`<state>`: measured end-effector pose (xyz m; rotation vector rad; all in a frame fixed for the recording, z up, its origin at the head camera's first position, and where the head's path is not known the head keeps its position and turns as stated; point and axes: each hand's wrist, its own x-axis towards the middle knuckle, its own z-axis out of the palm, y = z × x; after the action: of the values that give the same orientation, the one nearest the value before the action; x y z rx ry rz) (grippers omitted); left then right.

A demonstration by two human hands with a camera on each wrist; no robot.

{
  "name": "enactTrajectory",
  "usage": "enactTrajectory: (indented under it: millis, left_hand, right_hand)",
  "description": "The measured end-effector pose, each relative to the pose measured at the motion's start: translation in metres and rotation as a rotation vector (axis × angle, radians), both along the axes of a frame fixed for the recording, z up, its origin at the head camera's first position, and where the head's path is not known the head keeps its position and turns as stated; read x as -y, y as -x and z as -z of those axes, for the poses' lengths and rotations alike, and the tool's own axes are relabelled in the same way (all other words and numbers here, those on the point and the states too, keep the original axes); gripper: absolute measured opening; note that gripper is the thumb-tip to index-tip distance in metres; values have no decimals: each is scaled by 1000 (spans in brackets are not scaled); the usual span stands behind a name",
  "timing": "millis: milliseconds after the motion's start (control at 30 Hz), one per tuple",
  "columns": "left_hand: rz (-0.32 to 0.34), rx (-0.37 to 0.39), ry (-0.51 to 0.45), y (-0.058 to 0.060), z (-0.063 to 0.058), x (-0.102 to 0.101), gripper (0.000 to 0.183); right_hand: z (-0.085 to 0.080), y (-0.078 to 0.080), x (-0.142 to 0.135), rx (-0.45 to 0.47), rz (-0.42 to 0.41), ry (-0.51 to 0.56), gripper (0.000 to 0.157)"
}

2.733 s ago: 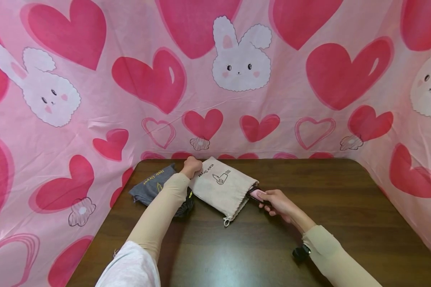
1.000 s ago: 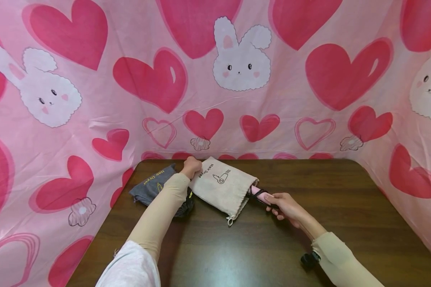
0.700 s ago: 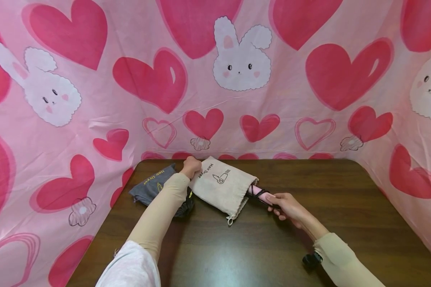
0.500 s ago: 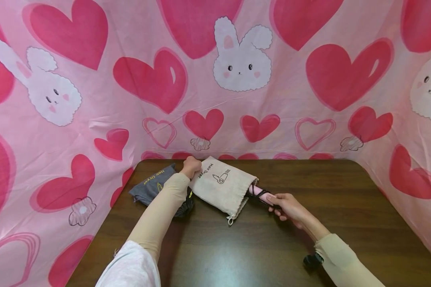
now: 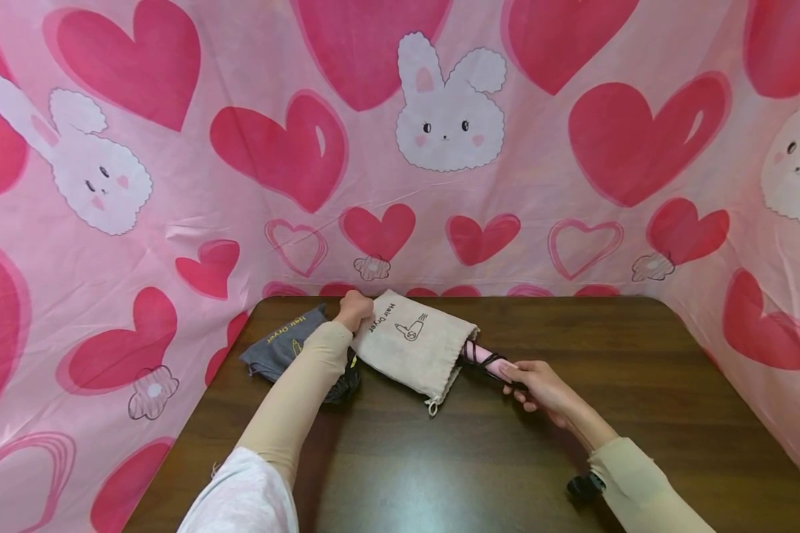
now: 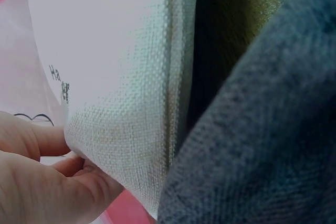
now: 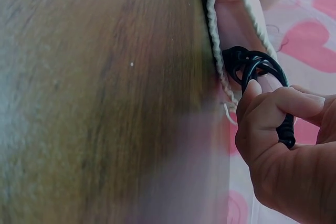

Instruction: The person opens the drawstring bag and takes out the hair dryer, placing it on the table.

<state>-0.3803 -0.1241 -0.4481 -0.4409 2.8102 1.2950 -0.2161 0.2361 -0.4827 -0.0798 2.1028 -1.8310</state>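
A cream drawstring bag (image 5: 416,344) printed "Hair Dryer" lies at the table's back, its mouth towards the right. My left hand (image 5: 356,309) pinches its far left corner; the left wrist view shows thumb and fingers (image 6: 52,140) on the cloth. From the mouth sticks a pink handle wound with black cord (image 5: 487,361), apparently a hair dryer's; the rest of it is hidden inside. My right hand (image 5: 540,385) grips this handle. In the right wrist view my fingers (image 7: 257,124) curl round the handle and the looped black cord (image 7: 257,64) just outside the bag's opening.
A dark grey "Hair Dryer" bag (image 5: 280,342) lies at the back left, partly behind my left forearm. Pink curtain (image 5: 507,178) with hearts and rabbits surrounds the brown wooden table (image 5: 607,333) at the back and sides.
My right hand has drawn back to the right and slightly towards me, and more of the pink, cord-wound handle shows outside the bag. My left hand has stayed on the corner.
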Motion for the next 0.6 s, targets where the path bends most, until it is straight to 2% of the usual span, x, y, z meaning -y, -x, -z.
enactTrajectory:
  millis: [33, 67, 133, 267, 300, 433, 600]
  left_hand:
    - [-4, -1, -3, 1, 0, 0, 37]
    - [-9, -16, 3, 6, 6, 2, 36]
    - [-16, -14, 2, 8, 6, 2, 35]
    - [-17, -2, 5, 9, 7, 2, 34]
    - [-17, 20, -4, 5, 2, 0, 34]
    - [-9, 34, 9, 8, 5, 0, 34]
    - [1, 26, 10, 8, 5, -1, 36]
  right_hand:
    - [0, 0, -1, -2, -1, -2, 38]
    - [0, 0, -1, -4, -1, -3, 38]
    - [1, 0, -3, -3, 0, -10, 38]
    - [2, -1, -4, 3, 4, -25, 39]
    - [2, -1, -4, 4, 4, -28, 39]
    - [2, -2, -3, -9, -6, -27, 38]
    - [1, -3, -4, -19, -11, -24, 37]
